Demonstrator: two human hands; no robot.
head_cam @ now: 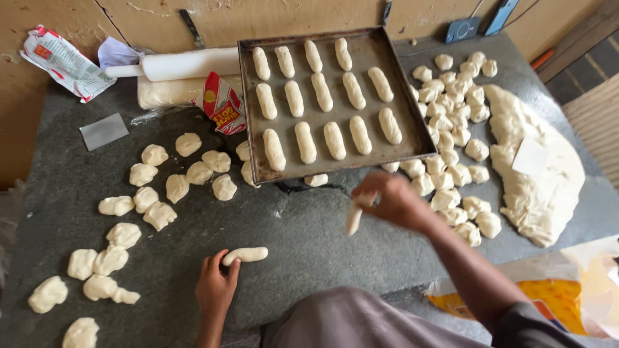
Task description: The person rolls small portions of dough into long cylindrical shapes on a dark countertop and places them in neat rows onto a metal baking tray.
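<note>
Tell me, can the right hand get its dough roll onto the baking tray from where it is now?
Probably yes. The right hand holds a dough roll just off the tray's near edge, with nothing between. The front row is full of rolls, though; open space shows only toward the tray's right side.

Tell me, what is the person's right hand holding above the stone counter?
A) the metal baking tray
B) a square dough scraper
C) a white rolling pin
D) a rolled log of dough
D: the right hand grips a rolled log of dough hanging from its fingers, just in front of the baking tray, while the rolling pin lies untouched by the wall.
</note>
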